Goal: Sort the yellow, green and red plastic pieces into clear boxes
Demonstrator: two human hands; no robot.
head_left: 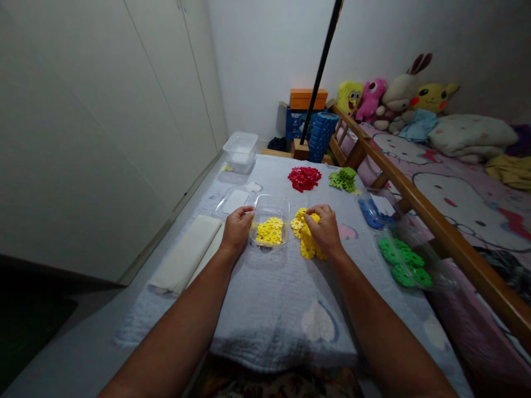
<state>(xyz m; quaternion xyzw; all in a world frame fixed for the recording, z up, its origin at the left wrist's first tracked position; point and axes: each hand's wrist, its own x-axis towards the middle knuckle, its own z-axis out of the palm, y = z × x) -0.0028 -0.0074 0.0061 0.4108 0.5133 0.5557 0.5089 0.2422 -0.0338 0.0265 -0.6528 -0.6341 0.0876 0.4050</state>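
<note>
A clear plastic box (270, 203) stands on the grey quilted cloth (269, 298), with yellow flower-shaped pieces (269, 230) inside it. My left hand (237, 228) grips the box's left wall, fingers curled on the rim. Just right of the box lies a loose pile of the same yellow pieces (302, 235). My right hand (326, 229) rests on that pile with its fingers bent down and pinched over some of the pieces.
Farther back lie a red pile (305, 178) and a light green pile (343, 179). Clear boxes of blue pieces (371, 213) and green pieces (404, 262) stand at the right, by the wooden bed rail (418, 202). An empty box (240, 148), a lid (234, 200) and a folded white cloth (186, 254) are at the left.
</note>
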